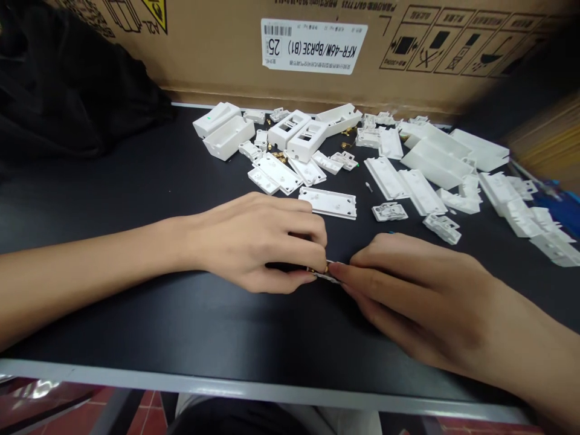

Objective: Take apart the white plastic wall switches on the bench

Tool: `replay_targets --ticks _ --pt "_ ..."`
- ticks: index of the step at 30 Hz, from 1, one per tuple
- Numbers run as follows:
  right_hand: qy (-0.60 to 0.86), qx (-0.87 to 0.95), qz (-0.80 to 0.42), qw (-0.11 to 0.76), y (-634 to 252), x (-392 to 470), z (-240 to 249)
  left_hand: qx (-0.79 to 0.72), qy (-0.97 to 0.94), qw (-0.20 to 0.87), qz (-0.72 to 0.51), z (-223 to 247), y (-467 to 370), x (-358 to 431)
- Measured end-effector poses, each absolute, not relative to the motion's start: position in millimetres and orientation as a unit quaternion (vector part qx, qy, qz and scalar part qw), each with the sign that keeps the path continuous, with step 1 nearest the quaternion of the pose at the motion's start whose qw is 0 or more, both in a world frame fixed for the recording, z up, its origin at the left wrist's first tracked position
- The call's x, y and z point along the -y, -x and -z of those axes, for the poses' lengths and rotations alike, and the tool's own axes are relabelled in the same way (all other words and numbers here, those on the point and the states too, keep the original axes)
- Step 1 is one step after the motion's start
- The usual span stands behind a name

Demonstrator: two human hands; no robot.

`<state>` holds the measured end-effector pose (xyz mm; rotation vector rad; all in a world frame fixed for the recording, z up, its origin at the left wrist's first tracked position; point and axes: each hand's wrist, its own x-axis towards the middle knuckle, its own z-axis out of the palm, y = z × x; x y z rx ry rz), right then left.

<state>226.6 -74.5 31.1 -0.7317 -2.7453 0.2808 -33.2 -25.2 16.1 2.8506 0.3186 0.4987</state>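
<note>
Between my two hands, just above the black table [190, 338], is a small white plastic part with brass pieces [327, 277]. My left hand [267, 241] pinches its left end between thumb and fingers. From the other side, my right hand [417, 290] grips the right end, its thumb and fingers pressed together. Most of the part is hidden by the fingers. Just beyond my left hand lies a flat white plate [333, 203]. Past my right hand are two small white plastic inserts, one [389, 211] lying flat and another [442, 228] tilted.
White housings [290, 130], box-like covers [437, 157] and long plates [385, 178] are spread across the table's far half. Small brass pieces [280, 156] lie among them. A cardboard box [212, 48] stands behind, with a black bag [67, 84] at left. A metal edge [181, 383] borders the front.
</note>
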Motion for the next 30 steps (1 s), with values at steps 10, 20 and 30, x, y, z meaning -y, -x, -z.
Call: replay_targets --ticks 10,20,30 --pt "0.235 0.967 -0.040 0.087 -216.4 75.5 -35.9 -0.109 -0.969 0.136 -0.176 -18.2 32.6 26.1" --pt "0.221 0.970 0.002 0.099 -220.9 75.6 -32.3 -0.120 -0.957 0.190 -0.183 -18.0 34.4 24.6" --pt "0.203 0.973 0.017 0.106 -226.8 74.2 -28.8 -0.119 -0.960 0.178 -0.181 -19.1 33.6 24.4"
